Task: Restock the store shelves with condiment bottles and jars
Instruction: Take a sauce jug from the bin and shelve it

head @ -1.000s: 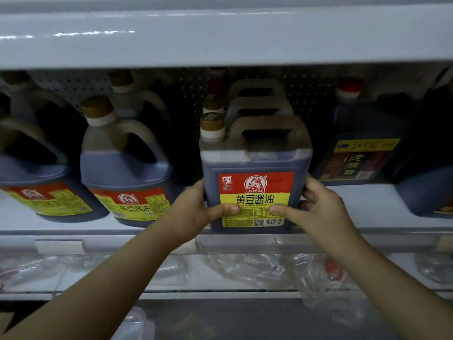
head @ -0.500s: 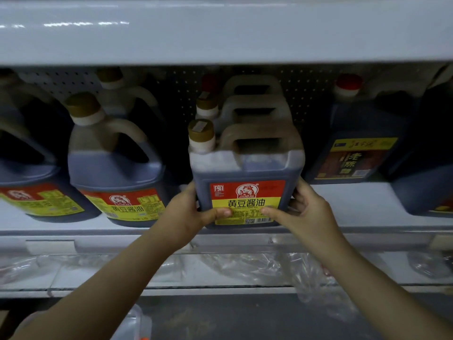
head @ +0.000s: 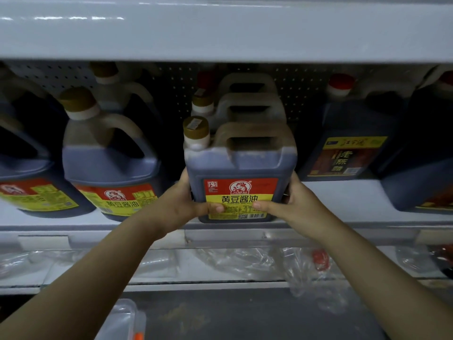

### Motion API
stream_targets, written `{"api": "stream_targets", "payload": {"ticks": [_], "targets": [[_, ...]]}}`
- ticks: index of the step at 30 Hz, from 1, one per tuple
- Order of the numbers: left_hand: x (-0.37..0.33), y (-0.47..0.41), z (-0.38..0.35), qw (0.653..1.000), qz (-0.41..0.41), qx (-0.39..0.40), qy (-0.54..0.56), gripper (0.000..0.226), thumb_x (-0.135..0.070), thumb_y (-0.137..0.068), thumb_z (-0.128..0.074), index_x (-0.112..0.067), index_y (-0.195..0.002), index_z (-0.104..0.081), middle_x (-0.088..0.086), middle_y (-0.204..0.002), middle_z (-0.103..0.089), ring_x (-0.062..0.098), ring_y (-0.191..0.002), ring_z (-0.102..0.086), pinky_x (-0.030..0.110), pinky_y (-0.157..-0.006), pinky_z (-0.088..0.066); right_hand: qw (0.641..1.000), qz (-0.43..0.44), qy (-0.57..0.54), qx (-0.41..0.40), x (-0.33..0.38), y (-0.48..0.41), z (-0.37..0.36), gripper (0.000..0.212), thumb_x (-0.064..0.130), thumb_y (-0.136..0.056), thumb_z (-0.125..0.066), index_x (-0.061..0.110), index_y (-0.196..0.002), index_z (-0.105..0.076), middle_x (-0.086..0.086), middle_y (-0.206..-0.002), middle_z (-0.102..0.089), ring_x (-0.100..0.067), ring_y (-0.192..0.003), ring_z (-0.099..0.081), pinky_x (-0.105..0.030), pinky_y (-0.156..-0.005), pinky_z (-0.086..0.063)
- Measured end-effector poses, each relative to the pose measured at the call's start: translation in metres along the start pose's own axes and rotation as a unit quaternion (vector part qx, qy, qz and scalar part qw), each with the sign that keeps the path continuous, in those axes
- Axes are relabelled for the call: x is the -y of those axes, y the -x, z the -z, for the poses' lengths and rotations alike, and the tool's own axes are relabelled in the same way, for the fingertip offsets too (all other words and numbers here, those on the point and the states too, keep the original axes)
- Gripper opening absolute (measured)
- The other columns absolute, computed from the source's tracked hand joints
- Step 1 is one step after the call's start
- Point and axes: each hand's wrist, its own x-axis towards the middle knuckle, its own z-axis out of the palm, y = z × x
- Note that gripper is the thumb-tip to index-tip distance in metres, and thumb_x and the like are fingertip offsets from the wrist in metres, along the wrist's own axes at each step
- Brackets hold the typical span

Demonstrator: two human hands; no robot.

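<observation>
White store shelf (head: 343, 200) under dim light: since a moment ago the soy sauce jug (head: 240, 168) has barely shifted, upright at the front edge. Left grip (head: 176, 207) and right grip (head: 294, 204) clasp its lower sides, thumbs across the label (head: 241, 192).

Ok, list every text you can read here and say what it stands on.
"黄豆酱油": label of the middle jug.
"黄豆酱油": label of the round jug left of it.
"老陈醋": label of the red-capped jug, right.
Fine print, barcodes, logo names: too small to read.
</observation>
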Motion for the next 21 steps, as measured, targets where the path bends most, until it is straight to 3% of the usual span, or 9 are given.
{"api": "stream_targets", "payload": {"ticks": [8, 11, 15, 18, 21], "targets": [[0.003, 0.003, -0.003, 0.999, 0.011, -0.006, 0.038, 0.069, -0.012, -0.08, -0.073, -0.027, -0.137, -0.037, -0.013, -0.106, -0.065, -0.014, -0.082, -0.063, 0.003, -0.061, -0.048, 1.0, -0.007, -0.005, -0.022, -0.001, 0.004, -0.007, 0.082, 0.028, -0.075, -0.079, 0.033, -0.143, -0.033, 0.011, -0.123, -0.063, -0.012, -0.116, -0.059, -0.039, -0.1, -0.05], [0.01, 0.005, -0.008, 0.998, 0.002, -0.03, 0.059, 0.064, -0.01, -0.08, -0.073, -0.026, -0.134, -0.041, -0.012, -0.105, -0.067, -0.008, -0.088, -0.065, 0.009, -0.072, -0.053, 1.0, -0.008, -0.009, -0.015, -0.001, 0.004, -0.006, 0.081, 0.027, -0.075, -0.079, 0.033, -0.141, -0.034, 0.011, -0.122, -0.064, -0.012, -0.115, -0.06, -0.04, -0.1, -0.05], [0.018, 0.009, -0.014, 0.995, -0.012, -0.052, 0.087, 0.066, -0.008, -0.079, -0.073, -0.026, -0.135, -0.043, -0.011, -0.106, -0.07, -0.002, -0.095, -0.066, 0.014, -0.074, -0.054, 1.0, -0.01, -0.003, 0.005, 0.002, 0.006, -0.002, 0.077, 0.023, -0.078, -0.077, 0.034, -0.141, -0.034, 0.016, -0.115, -0.065, -0.009, -0.112, -0.061, -0.031, -0.095, -0.052], [0.02, 0.01, -0.015, 0.996, -0.019, -0.053, 0.076, 0.068, -0.013, -0.079, -0.074, -0.028, -0.136, -0.042, -0.011, -0.11, -0.069, 0.001, -0.1, -0.065, 0.021, -0.083, -0.056, 1.0, -0.013, 0.001, 0.013, 0.003, 0.005, 0.001, 0.073, 0.023, -0.079, -0.077, 0.036, -0.138, -0.037, 0.016, -0.115, -0.065, -0.006, -0.111, -0.06, -0.033, -0.098, -0.049], [0.022, 0.01, -0.014, 0.996, -0.013, -0.055, 0.073, 0.067, -0.014, -0.079, -0.074, -0.029, -0.136, -0.042, -0.013, -0.109, -0.068, -0.002, -0.099, -0.065, 0.016, -0.081, -0.055, 1.0, -0.014, -0.01, 0.014, 0.0, 0.005, 0.0, 0.069, 0.022, -0.079, -0.077, 0.037, -0.135, -0.039, 0.015, -0.116, -0.065, -0.005, -0.111, -0.06, -0.035, -0.1, -0.049]]}}
